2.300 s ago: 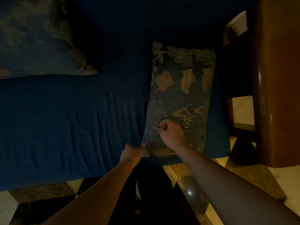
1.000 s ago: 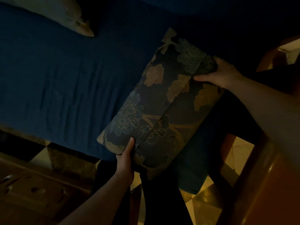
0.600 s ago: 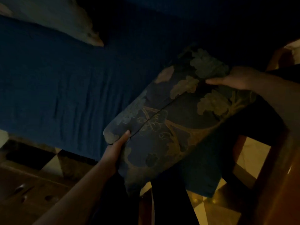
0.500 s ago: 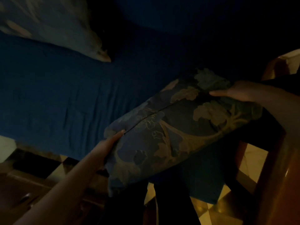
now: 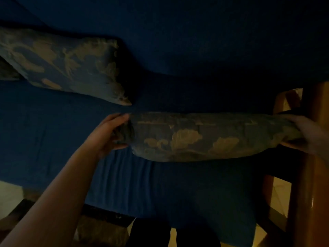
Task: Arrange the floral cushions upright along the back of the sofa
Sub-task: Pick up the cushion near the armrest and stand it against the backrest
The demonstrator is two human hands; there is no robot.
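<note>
A dark floral cushion [image 5: 204, 138] with tan flowers is held lengthwise above the blue sofa seat [image 5: 53, 132], its long edge turned toward me. My left hand [image 5: 110, 132] grips its left end and my right hand [image 5: 306, 134] grips its right end. A second floral cushion [image 5: 64, 66] leans against the blue sofa back [image 5: 195, 36] at the upper left, tilted. The scene is very dim.
A wooden armrest [image 5: 306, 193] of the sofa runs down the right side, close to my right hand. Pale floor tiles [image 5: 279, 198] show through the frame and below the seat's front edge. Something dark [image 5: 149, 234] lies at the bottom centre.
The cushion was lying flat on the right of the seat; both hands took its ends, lifted it and turned it until it lies across, edge-on. My view tilted up toward the sofa back.
</note>
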